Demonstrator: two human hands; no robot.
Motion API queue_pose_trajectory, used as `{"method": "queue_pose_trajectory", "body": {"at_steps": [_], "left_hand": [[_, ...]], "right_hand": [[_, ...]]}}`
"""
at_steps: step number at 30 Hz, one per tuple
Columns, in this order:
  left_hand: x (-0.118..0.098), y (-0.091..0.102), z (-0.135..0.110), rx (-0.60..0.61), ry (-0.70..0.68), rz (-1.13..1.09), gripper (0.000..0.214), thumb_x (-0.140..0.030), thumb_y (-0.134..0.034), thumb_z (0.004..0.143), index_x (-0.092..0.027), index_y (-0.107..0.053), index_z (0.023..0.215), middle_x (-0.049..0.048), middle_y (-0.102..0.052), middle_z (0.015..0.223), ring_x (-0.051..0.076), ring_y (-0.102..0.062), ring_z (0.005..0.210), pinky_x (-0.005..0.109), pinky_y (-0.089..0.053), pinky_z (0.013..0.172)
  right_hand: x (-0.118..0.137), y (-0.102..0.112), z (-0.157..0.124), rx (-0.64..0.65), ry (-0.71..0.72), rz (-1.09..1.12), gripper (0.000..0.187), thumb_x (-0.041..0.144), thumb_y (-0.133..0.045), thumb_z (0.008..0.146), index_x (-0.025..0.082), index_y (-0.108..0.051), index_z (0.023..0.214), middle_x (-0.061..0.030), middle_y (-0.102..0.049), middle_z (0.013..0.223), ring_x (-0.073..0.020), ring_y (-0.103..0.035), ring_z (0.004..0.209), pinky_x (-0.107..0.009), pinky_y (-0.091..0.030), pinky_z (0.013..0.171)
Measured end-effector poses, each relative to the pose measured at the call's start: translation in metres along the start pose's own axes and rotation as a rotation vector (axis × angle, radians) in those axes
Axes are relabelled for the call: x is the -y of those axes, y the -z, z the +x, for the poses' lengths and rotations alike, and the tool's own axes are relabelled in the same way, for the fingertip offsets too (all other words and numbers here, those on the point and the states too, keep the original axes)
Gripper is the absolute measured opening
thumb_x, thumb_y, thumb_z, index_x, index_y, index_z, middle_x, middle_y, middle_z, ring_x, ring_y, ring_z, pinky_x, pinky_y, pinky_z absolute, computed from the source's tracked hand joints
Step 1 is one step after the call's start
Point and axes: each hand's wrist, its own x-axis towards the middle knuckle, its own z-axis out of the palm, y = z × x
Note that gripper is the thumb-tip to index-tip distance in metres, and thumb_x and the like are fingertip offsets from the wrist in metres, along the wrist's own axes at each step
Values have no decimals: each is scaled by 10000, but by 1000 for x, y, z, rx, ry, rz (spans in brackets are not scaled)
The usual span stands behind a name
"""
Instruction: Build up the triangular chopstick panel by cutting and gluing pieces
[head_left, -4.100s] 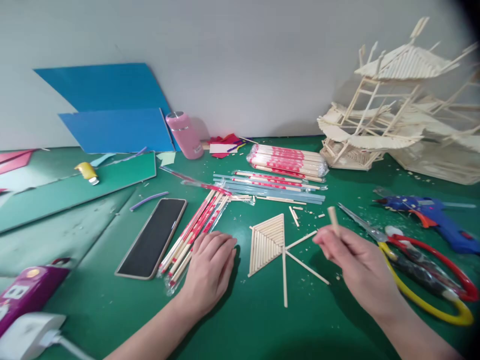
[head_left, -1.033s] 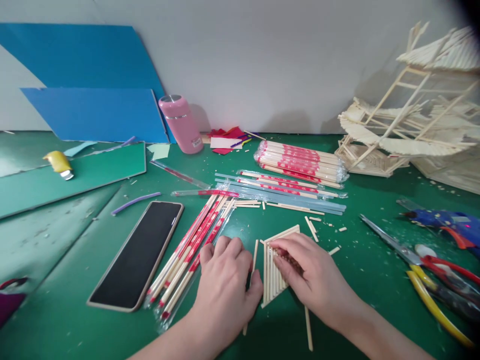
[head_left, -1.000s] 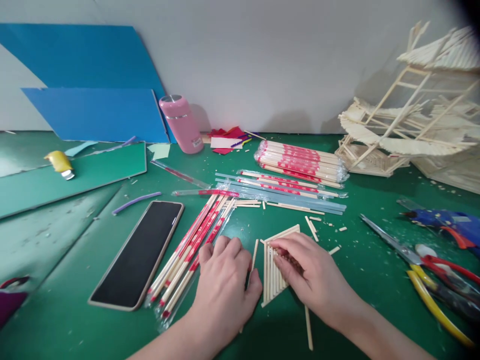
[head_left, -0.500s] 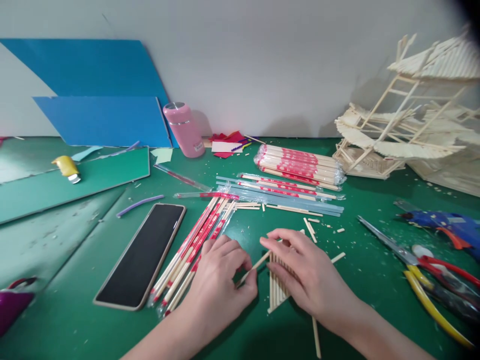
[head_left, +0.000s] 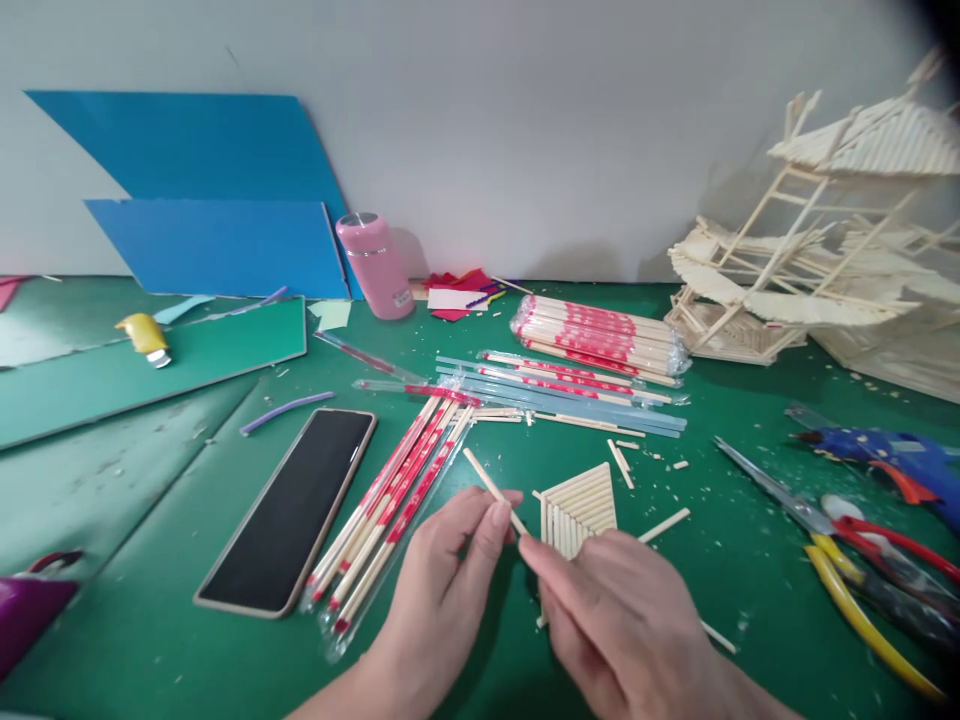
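Note:
My left hand (head_left: 461, 565) pinches a thin wooden stick (head_left: 484, 475) between thumb and fingers, tilted above the table. At the stick's lower end is my right hand (head_left: 622, 610), its fingers curled and its index fingertip against that end; the thumb is mostly hidden. Partly beneath the right hand lies a small panel of wooden sticks (head_left: 581, 500) set side by side, its lower part covered. A loose stick (head_left: 665, 526) pokes out to the right of the panel.
Wrapped chopsticks (head_left: 405, 490) and a phone (head_left: 289, 515) lie left. Behind are a chopstick bundle (head_left: 600, 335) and a pink flask (head_left: 376, 268). On the right are scissors (head_left: 780, 490), yellow-handled pliers (head_left: 862, 610), a blue glue gun (head_left: 885, 450) and a stick-built tower model (head_left: 795, 240).
The stick in my left hand has swung to point up and away to the left. My right hand has moved down off the panel's upper part, exposing it, to the stick's lower end.

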Motion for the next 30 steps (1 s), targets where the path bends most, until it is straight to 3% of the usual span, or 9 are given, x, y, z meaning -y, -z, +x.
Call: {"method": "queue_pose_trajectory", "body": {"at_steps": [4,6,10,13,16,30], "left_hand": [[3,-4,3,64,221,-216,278,-358,-447,846,-161,-598,719,-27,-476,557,100,-425,513,210,-354,479],[5,-4,4,96,240,-183,312,-372,-435,843,-162,-543,640,-33,-425,531,99,-388,502,216,-325,473],[10,-8,5,145,37,215,327,-284,-391,849,-177,-397,540,-17,-412,545,127,-396,564,259,-314,541],[10,-15,3,198,-80,514,314,-204,-363,849,-170,-390,538,5,-453,576,157,-417,636,300,-303,601],[11,-21,1,219,-106,688,299,-181,-372,841,-164,-433,548,21,-481,627,177,-428,685,319,-282,608],[7,-25,-1,292,-106,836,315,-178,-340,860,-174,-508,594,39,-463,711,209,-413,745,355,-289,641]], "right_hand": [[10,-3,3,51,16,66,350,193,-469,825,103,-468,1163,-34,-649,641,-168,-567,538,-321,-443,500],[6,3,3,50,-40,132,341,270,-448,846,114,-494,1145,-23,-638,629,-166,-571,539,-321,-457,518],[-19,10,1,-49,-281,142,256,184,-408,871,167,-535,1092,-38,-653,786,-154,-595,710,-307,-471,652],[-38,4,-3,29,-393,56,260,219,-422,876,160,-552,1093,-75,-627,893,-195,-571,833,-366,-463,728],[-45,-5,-6,94,-410,39,266,224,-442,866,161,-569,1091,-85,-599,903,-211,-549,848,-390,-461,727],[-42,-7,-3,100,-435,59,250,193,-438,855,187,-601,1044,-59,-589,854,-186,-521,800,-355,-440,707]]}}
